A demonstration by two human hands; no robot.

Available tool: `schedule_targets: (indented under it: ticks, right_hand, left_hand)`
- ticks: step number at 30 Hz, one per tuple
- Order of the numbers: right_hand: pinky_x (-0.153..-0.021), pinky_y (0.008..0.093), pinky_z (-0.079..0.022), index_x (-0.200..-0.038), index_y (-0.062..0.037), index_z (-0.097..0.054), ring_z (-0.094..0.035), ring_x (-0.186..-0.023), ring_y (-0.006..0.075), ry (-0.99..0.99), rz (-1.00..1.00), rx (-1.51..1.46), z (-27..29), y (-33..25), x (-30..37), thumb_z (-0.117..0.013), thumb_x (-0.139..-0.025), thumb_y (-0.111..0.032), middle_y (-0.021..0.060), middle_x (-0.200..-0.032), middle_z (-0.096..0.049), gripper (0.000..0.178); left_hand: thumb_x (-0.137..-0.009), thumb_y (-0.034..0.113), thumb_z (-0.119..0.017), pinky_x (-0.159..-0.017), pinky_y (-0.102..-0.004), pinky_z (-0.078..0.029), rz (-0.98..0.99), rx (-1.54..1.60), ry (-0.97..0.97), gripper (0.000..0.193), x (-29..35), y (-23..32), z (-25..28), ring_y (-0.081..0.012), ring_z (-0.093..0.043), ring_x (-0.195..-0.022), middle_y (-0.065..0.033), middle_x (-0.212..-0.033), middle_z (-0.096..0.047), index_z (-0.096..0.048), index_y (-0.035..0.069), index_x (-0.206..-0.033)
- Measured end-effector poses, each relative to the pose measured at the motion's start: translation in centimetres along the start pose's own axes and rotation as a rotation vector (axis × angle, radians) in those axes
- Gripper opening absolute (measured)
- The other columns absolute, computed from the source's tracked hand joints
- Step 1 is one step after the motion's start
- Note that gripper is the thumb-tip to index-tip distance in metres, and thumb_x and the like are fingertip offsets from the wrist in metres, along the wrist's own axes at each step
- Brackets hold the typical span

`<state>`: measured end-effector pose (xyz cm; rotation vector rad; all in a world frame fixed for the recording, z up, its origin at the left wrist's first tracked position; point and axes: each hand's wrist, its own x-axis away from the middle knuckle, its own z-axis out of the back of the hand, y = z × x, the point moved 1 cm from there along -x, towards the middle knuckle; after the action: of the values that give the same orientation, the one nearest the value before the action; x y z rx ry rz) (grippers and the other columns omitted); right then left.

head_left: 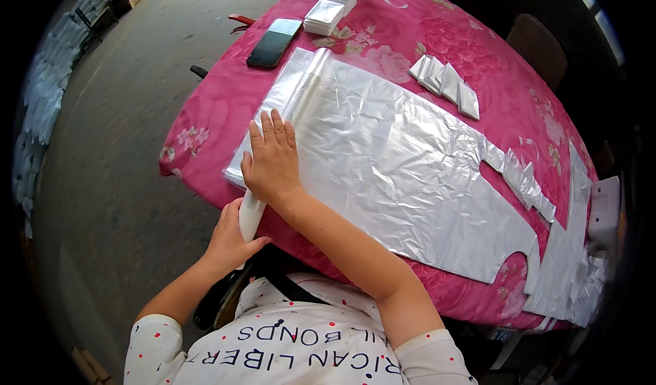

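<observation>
A stack of silvery, translucent plastic vest bags (396,159) lies flat across the table, its cut-out handles toward the right. Along its left part runs a pale, rounded length, a white flat stick or tube (251,217), whose near end sticks out past the table edge. My left hand (227,240) is closed around that end. Flat on the plastic over the same length rests my right hand (275,154), fingers stretched out and pointing away from me. The plastic covers the far part of the white piece, so its full shape is hidden.
A pink flowered cloth (198,122) covers the table. Farther back are a dark phone (275,43), stacked folded plastic packets (325,16) and several loose folded packets (447,84). More plastic bags (564,269) hang over the right edge. A chair (538,50) stands behind.
</observation>
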<state>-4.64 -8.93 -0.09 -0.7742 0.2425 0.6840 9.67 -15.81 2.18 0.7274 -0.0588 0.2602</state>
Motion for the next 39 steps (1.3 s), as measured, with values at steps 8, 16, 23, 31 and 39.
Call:
schedule_targets:
  ticks: [8,16,23,31,39]
  right_hand:
    - [-0.099,0.0408,-0.035,-0.139,0.0049,-0.01,-0.034,-0.127,0.0328,0.16,-0.616,-1.33,4.8,1.1,1.5,-0.065,-0.077,-0.031,0.0247,-0.137,-0.028,0.09]
    - [-0.071,0.0306,-0.049,-0.112,0.001,-0.046,-0.06,-0.077,0.0162,-0.01,-0.563,-1.581,13.7,1.9,1.7,-0.065,-0.077,-0.049,0.007,-0.082,-0.06,0.064]
    - [-0.065,0.0257,-0.047,-0.099,-0.0003,-0.055,-0.056,-0.075,0.0101,0.128,-0.644,-1.144,15.6,4.1,4.9,-0.072,-0.075,-0.041,0.0035,-0.081,-0.058,0.05]
    - [-0.056,0.0172,-0.041,-0.097,-0.0025,-0.055,-0.05,-0.065,0.0017,0.015,-0.612,-1.286,15.8,4.8,8.9,-0.076,-0.072,-0.006,-0.0024,-0.074,-0.056,0.033]
    - [-0.055,0.017,-0.043,-0.102,-0.0002,-0.056,-0.053,-0.062,0.0022,-0.07,-0.675,-1.402,15.2,4.8,10.5,-0.075,-0.073,-0.004,-0.0034,-0.069,-0.057,0.035]
  left_hand:
    - [-0.07,0.015,-0.07,-0.059,-0.0264,-0.049,0.195,1.207,-0.479,0.068,0.9,1.9,-0.9,-0.0132,-0.058,-0.071,-0.0095,-0.097,-0.057,-0.037,0.0,-0.127]
    - [-0.064,0.037,-0.069,-0.049,-0.026,-0.049,0.227,1.713,-1.26,0.087,-0.9,6.5,-3.2,-0.0149,-0.057,-0.054,-0.0132,-0.082,-0.059,-0.036,-0.013,-0.127]
    - [-0.074,0.007,-0.068,-0.063,-0.0263,-0.047,0.084,0.667,-0.462,0.035,-0.9,9.4,-3.6,-0.0104,-0.057,-0.069,-0.0031,-0.08,-0.058,-0.051,0.001,-0.104]
    - [-0.076,0.005,-0.065,-0.06,-0.0279,-0.048,0.182,1.052,-0.555,0.03,-0.6,9.1,-4.1,-0.0116,-0.057,-0.067,-0.0035,-0.079,-0.057,-0.051,0.001,-0.102]
    - [-0.076,0.005,-0.065,-0.06,-0.0282,-0.048,0.173,1.057,-0.58,0.026,-0.6,9.1,-4.0,-0.0123,-0.057,-0.066,-0.0037,-0.078,-0.056,-0.052,0.003,-0.098]
